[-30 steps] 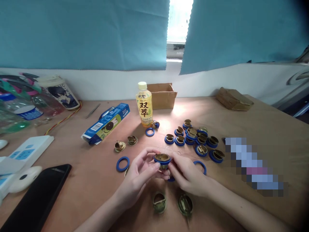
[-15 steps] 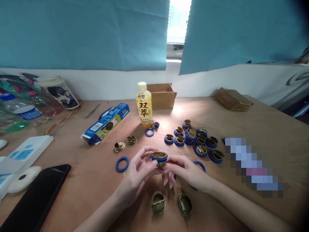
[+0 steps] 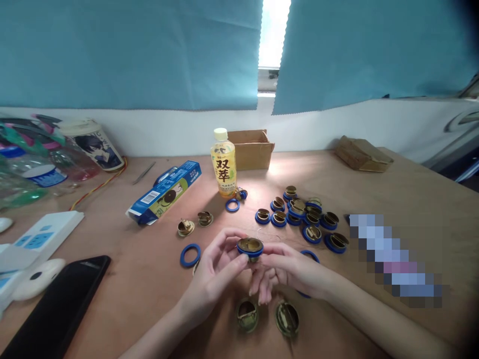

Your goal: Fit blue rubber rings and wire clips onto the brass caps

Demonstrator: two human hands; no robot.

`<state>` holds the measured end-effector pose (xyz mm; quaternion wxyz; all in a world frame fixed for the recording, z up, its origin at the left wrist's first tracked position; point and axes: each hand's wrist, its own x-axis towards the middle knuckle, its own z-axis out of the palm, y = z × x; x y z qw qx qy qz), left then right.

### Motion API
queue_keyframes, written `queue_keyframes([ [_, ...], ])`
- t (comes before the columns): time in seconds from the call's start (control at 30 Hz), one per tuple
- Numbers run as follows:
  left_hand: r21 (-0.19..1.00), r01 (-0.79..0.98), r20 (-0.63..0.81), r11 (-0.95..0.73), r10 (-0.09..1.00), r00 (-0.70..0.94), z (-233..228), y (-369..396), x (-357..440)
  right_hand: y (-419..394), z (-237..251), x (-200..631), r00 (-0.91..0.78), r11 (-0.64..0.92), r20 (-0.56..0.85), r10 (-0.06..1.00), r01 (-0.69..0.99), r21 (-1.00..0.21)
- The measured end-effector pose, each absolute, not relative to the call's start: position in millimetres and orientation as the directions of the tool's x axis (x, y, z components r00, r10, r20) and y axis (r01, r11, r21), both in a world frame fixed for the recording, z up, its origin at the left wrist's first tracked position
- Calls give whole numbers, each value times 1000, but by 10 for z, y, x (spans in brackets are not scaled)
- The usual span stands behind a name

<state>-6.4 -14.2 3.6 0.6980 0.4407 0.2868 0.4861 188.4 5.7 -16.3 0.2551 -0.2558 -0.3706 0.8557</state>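
Observation:
A round brass-coloured fitting (image 3: 250, 244) with a blue ring around its rim is held up in front of me, its hollow side tipped towards me. My left hand (image 3: 215, 271) pinches it from the left, with the thumb at the near edge. On the other side, my right hand (image 3: 294, 269) has thumb and fingers against its edge; some of those fingers hang below. Two brass fittings without rings, a left one (image 3: 247, 315) and a right one (image 3: 287, 318), lie just below my hands. A loose blue ring (image 3: 190, 255) rests left of my left hand; another ring (image 3: 310, 256) is partly hidden behind my right hand.
Several ringed fittings (image 3: 312, 233) cluster at right centre. Two bare fittings (image 3: 185, 228) lie at left, near a blue box (image 3: 164, 192). Behind stand a yellow drink bottle (image 3: 223, 167) and an open carton (image 3: 252, 155). A phone (image 3: 56, 309) and power strip (image 3: 41, 239) lie left.
The held fitting has shifted slightly right and down, and its hollow side shows more. My right hand's lower fingers have moved down and show more clearly.

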Motion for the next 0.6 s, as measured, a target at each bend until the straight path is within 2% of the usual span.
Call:
queue_keyframes([
  [0.23, 928, -371, 97, 28, 944, 314, 81, -144, -60, 77, -165, 1913, -728, -620, -272, 630, -259, -741],
  [0.43, 931, -365, 120, -9, 951, 285, 125, -143, -49, 83, -189, 1935, -721, -533, -227, 655, -228, -815],
  [0.6, 943, -332, 73, 26, 956, 283, 99, -162, -47, 81, -163, 1941, -727, -469, -211, 653, -169, -867],
])
